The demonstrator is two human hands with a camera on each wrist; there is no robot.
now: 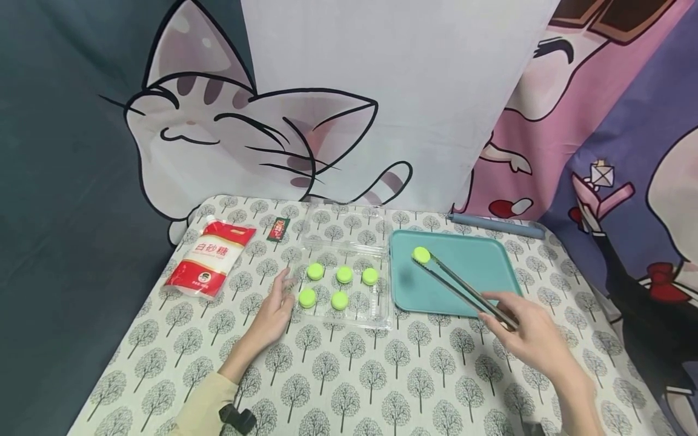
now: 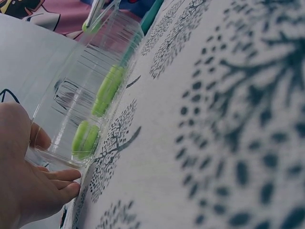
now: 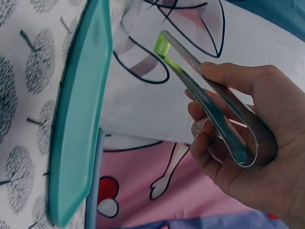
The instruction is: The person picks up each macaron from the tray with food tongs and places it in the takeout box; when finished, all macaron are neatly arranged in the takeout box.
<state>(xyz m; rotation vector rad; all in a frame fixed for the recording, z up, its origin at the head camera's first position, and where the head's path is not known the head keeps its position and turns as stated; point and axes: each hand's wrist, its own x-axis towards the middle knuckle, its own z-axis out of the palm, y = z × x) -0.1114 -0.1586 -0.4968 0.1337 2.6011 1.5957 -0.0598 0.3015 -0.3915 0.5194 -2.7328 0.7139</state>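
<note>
My right hand grips a pair of metal tongs. Between the tong tips is a bright green macaron, seen above the teal tray; the right wrist view shows it raised off the tray. A clear plastic box with its lid folded back lies left of the tray. Several green macarons sit inside it in two rows. My left hand holds the box at its left side; in the left wrist view one fingertip shows through the plastic and other fingers lie low outside.
A red and white sugar pouch lies at the left of the table. Near it is a small dark green and red packet. A blue-grey rod lies along the back edge, behind the tray. Printed curtains hang directly behind the table.
</note>
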